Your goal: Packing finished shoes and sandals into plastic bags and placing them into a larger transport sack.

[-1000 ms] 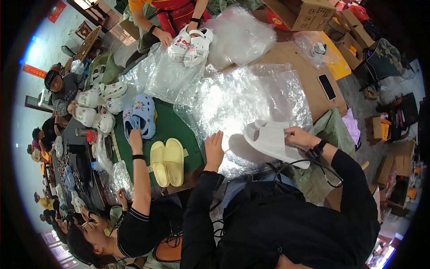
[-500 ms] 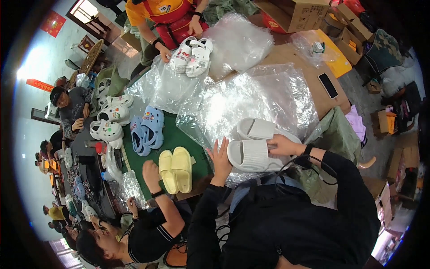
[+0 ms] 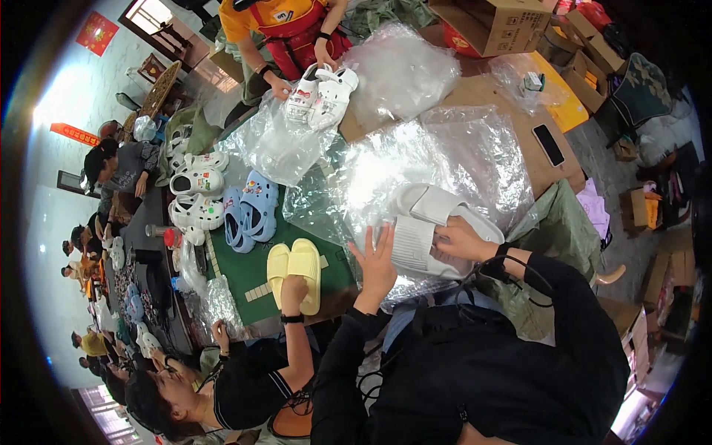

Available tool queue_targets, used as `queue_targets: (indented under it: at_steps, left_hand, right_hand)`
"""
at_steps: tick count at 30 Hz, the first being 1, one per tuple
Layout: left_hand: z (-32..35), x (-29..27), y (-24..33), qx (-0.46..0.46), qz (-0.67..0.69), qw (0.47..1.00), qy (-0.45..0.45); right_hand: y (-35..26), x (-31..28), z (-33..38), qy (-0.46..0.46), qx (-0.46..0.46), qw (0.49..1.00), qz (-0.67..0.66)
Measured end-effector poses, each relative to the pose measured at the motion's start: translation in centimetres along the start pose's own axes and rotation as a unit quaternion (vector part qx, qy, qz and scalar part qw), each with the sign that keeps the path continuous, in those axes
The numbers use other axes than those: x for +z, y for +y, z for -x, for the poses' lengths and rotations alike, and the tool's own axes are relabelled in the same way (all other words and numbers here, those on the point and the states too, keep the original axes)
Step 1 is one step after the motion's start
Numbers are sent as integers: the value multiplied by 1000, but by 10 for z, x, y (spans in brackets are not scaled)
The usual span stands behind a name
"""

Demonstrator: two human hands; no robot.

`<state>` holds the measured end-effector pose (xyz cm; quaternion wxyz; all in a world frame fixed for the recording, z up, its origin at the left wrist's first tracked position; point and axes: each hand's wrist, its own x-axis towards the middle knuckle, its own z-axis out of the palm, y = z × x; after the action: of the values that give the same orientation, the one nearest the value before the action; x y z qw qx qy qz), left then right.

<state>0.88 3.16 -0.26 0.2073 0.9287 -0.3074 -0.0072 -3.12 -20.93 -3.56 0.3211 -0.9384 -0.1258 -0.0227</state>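
A pair of light grey slide slippers lies on clear plastic bags (image 3: 475,148) in front of me. My right hand (image 3: 461,241) is closed on the nearer slipper (image 3: 412,245), its fingers at the opening behind the ribbed strap. The farther slipper (image 3: 436,204) rests against it, partly covered by that hand. At the toe end of the nearer slipper, my left hand (image 3: 377,267) is raised with fingers spread and nothing held. Whether its fingertips touch the toe or the plastic, I cannot tell.
A co-worker's hand (image 3: 294,289) is on yellow slides (image 3: 311,263) at my left. Blue clogs (image 3: 256,211) sit beyond. Across the table, another person handles white clogs (image 3: 326,96) over plastic. A phone (image 3: 548,144) and an open carton (image 3: 489,26) lie to the right.
The grey slippers have shifted slightly away from my left hand, whose fingers have spread. The co-worker's hand at left has come down onto the yellow slides.
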Motion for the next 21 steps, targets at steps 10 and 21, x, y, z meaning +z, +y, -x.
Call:
queue_targets:
  at_steps: [10, 21]
  left_hand:
    - [-5, -18, 21, 137, -13, 990, -41]
    - [5, 15, 3, -162, 373, 881, 241]
  right_hand:
    - [-25, -10, -12, 41, -171, 984, 28]
    - [-46, 19, -28, 88, -4, 993, -79]
